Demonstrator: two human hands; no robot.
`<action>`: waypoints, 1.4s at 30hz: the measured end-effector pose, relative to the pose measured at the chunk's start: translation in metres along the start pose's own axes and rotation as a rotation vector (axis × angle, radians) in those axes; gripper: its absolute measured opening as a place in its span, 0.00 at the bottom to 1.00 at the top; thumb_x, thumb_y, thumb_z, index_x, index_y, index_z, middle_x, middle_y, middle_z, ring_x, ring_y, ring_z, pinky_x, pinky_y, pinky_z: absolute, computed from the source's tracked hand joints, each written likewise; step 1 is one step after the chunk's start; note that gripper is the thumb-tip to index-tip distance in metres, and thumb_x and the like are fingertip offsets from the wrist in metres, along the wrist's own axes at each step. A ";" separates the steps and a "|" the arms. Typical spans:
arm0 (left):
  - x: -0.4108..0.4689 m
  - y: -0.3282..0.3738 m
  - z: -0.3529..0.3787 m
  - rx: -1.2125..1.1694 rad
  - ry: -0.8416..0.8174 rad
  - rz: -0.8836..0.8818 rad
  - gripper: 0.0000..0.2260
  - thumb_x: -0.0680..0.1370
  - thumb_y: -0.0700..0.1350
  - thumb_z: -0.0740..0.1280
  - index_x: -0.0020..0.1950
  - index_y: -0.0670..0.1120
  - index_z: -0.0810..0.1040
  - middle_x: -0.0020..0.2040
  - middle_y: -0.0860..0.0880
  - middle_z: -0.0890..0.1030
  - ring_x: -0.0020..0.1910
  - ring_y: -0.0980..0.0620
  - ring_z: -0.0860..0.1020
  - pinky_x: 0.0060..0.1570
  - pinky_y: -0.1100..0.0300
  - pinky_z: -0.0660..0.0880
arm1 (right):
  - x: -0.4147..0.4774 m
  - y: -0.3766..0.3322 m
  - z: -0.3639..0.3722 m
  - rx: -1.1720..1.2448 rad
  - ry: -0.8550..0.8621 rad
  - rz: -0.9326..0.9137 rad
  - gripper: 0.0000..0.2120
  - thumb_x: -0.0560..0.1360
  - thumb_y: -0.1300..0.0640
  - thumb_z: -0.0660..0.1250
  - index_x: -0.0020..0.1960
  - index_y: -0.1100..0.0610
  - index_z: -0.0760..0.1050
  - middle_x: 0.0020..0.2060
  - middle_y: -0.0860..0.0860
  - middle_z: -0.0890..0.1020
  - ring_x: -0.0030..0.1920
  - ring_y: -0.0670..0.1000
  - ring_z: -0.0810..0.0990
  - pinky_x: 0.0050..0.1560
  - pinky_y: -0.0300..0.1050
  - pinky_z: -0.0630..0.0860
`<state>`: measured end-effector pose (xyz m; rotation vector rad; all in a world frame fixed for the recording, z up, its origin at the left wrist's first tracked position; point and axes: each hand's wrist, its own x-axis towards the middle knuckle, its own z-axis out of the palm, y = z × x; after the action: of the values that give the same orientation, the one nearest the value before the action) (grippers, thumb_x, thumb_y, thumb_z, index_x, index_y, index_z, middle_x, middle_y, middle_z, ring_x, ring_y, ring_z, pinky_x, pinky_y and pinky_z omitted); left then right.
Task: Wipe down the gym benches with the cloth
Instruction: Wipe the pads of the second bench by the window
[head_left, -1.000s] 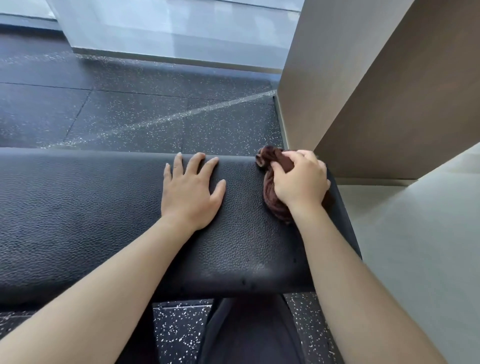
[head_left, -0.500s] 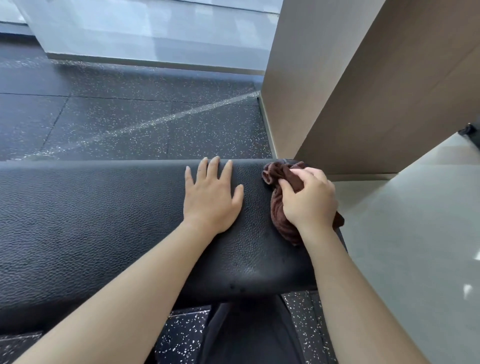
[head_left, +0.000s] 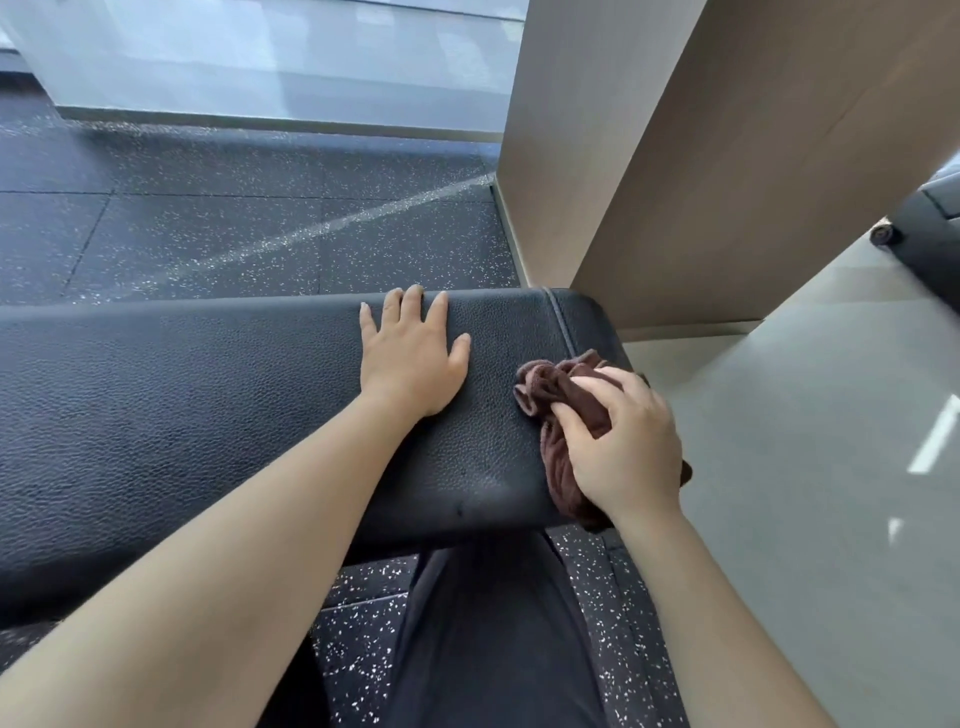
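a person is leaning over a black padded bench (head_left: 208, 415) whose grained cover is running across the view from the left edge to a rounded end on the right. the left hand (head_left: 410, 358) is lying flat on the top of the pad, palm down, fingers straight and slightly spread, with the fingertips reaching the far edge; it is grasping nothing. the right hand (head_left: 623, 447) is curling its fingers and thumb round a bunched dark brown cloth (head_left: 561, 395) and is pressing it against the bench at the right end, close to the near corner. part of the cloth is sticking out past the fingers toward the left hand, and another fold is hanging below the wrist over the near edge of the pad. the two hands are lying near each other but apart, with a stitched seam (head_left: 563, 322) crossing the pad beyond the cloth.

beyond the bench a black speckled rubber floor (head_left: 260, 218) is stretching to a glass wall (head_left: 260, 62). a beige pillar (head_left: 675, 156) is standing just beyond the bench's right end, and a pale smooth floor (head_left: 805, 467) is spreading to the right of it. a piece of dark equipment (head_left: 930, 244) is showing at the right edge. the person's dark trousers (head_left: 493, 623) are showing below the bench.
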<state>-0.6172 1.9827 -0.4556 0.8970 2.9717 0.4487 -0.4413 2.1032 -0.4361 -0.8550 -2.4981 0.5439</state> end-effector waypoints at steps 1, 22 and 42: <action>-0.001 -0.001 -0.002 -0.009 -0.018 0.011 0.26 0.78 0.59 0.51 0.74 0.50 0.57 0.76 0.44 0.57 0.75 0.43 0.51 0.71 0.41 0.43 | -0.010 -0.003 0.000 -0.006 0.008 0.001 0.11 0.70 0.48 0.71 0.52 0.47 0.81 0.56 0.47 0.79 0.56 0.56 0.75 0.57 0.49 0.70; -0.035 -0.103 -0.041 -0.041 0.094 0.035 0.21 0.77 0.51 0.59 0.70 0.52 0.67 0.71 0.46 0.67 0.71 0.46 0.62 0.71 0.46 0.54 | 0.035 -0.101 0.051 0.034 -0.212 -0.028 0.13 0.73 0.44 0.66 0.57 0.43 0.77 0.62 0.44 0.74 0.64 0.54 0.68 0.60 0.56 0.66; -0.004 -0.118 -0.039 -0.044 0.018 0.142 0.23 0.77 0.56 0.52 0.72 0.56 0.63 0.71 0.51 0.68 0.72 0.50 0.61 0.71 0.47 0.51 | 0.053 -0.120 0.071 -0.148 -0.231 0.064 0.22 0.70 0.38 0.66 0.62 0.40 0.72 0.71 0.46 0.65 0.69 0.59 0.61 0.64 0.64 0.64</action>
<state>-0.6806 1.8762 -0.4504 1.1093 2.9128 0.5263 -0.5728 2.0344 -0.4204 -0.9793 -2.7575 0.5090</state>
